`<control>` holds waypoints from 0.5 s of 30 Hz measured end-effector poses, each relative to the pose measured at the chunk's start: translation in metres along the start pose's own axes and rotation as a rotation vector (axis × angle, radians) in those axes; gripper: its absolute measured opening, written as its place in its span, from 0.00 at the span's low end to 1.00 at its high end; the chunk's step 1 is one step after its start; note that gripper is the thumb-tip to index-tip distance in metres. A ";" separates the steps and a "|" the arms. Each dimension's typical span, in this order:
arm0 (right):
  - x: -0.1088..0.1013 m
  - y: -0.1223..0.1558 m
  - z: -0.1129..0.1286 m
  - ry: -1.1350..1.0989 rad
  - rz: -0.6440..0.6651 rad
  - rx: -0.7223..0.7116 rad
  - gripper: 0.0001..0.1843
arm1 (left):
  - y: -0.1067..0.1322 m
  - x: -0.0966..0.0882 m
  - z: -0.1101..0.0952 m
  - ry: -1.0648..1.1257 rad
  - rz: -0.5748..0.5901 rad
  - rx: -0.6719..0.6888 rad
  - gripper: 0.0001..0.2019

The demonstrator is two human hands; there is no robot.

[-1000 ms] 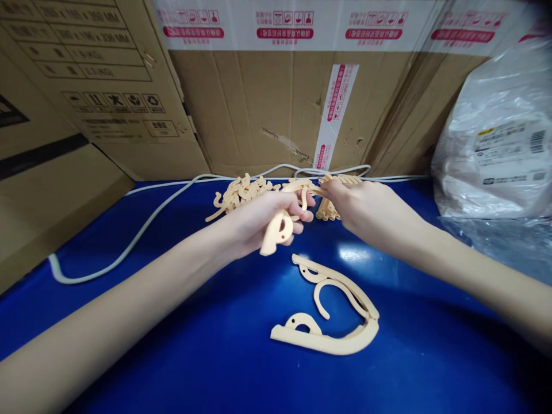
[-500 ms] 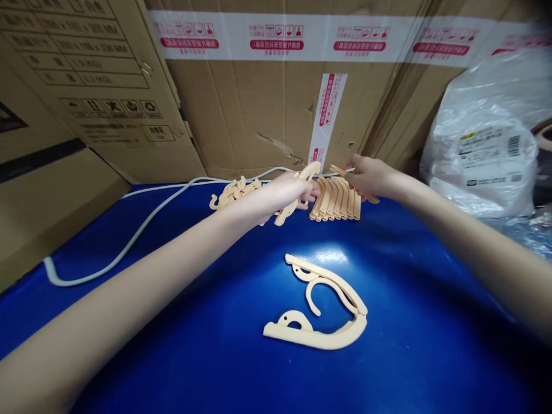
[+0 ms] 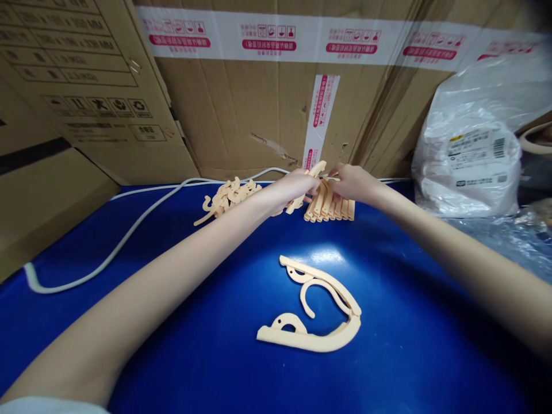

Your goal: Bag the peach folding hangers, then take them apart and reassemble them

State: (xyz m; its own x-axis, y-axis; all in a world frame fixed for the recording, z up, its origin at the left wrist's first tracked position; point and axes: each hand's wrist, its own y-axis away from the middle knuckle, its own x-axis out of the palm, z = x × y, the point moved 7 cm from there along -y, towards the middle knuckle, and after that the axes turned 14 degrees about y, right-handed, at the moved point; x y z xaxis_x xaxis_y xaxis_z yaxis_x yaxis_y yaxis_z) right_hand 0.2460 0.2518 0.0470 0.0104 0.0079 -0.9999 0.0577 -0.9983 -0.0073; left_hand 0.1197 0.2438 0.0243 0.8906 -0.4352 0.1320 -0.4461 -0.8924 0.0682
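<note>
My left hand (image 3: 304,185) is closed around a pale beige curved hanger arm (image 3: 318,168), whose ends stick out above and below the fingers. My right hand (image 3: 351,183) is at the top of a row of matching hanger arms (image 3: 330,210), fingers bent down and pinching a hanger arm there; its fingertips are partly hidden. The two hands nearly meet over the row. Nearer me on the blue surface lies a folding hanger (image 3: 319,343), its two arms spread and its hook (image 3: 307,299) turned inward.
A loose heap of beige hanger hooks (image 3: 230,195) lies left of my left hand. A white cable (image 3: 125,244) runs along the back and left. Cardboard boxes (image 3: 241,115) wall the back and left. A plastic-wrapped bundle (image 3: 470,155) stands at the right.
My right hand has moved left, from beside the row to over its top, bringing its hanger arm along. My left hand keeps its piece. The view has shifted slightly; the folding hanger lies still.
</note>
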 end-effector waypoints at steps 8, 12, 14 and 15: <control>0.004 0.005 0.002 -0.094 0.006 -0.013 0.23 | -0.006 0.003 0.006 0.022 0.033 -0.009 0.10; 0.001 0.006 0.002 -0.123 -0.034 -0.018 0.22 | -0.008 0.000 0.006 0.017 -0.002 -0.002 0.11; -0.004 0.008 0.001 -0.137 -0.078 -0.011 0.20 | -0.008 -0.004 0.002 0.014 -0.045 0.021 0.08; -0.008 0.010 0.001 -0.138 -0.108 -0.004 0.18 | -0.007 -0.007 -0.001 0.016 -0.073 0.036 0.07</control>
State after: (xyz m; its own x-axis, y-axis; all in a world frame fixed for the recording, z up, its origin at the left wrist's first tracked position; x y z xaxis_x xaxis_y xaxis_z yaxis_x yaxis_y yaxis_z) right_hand 0.2453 0.2414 0.0553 -0.1336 0.1070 -0.9852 0.0553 -0.9918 -0.1152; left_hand 0.1167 0.2533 0.0241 0.9190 -0.3671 0.1438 -0.3763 -0.9255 0.0428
